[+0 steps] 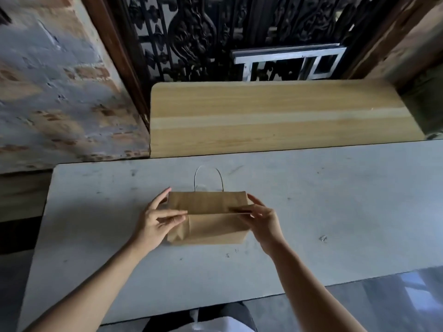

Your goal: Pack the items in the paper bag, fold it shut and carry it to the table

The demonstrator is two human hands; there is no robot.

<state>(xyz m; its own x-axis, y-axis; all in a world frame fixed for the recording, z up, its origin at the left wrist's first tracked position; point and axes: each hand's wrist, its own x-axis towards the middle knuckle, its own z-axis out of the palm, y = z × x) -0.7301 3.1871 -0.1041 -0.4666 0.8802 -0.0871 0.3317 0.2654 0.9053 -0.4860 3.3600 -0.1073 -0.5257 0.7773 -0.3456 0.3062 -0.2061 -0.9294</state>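
- Paper bag stands on the grey counter, between both hands, top folded over.
- Left hand pinches the fold's left end, to hold the crease.
- Right hand pinches the right end likewise.
- Wooden table lies beyond the hands; carrying not yet begun.

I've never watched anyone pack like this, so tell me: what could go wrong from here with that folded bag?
The fold may spring open: the left hand and right hand only pinch the ends of the paper bag flap. The handle sticks out behind, so it might snag when lifted. The contents are hidden; they could shift.
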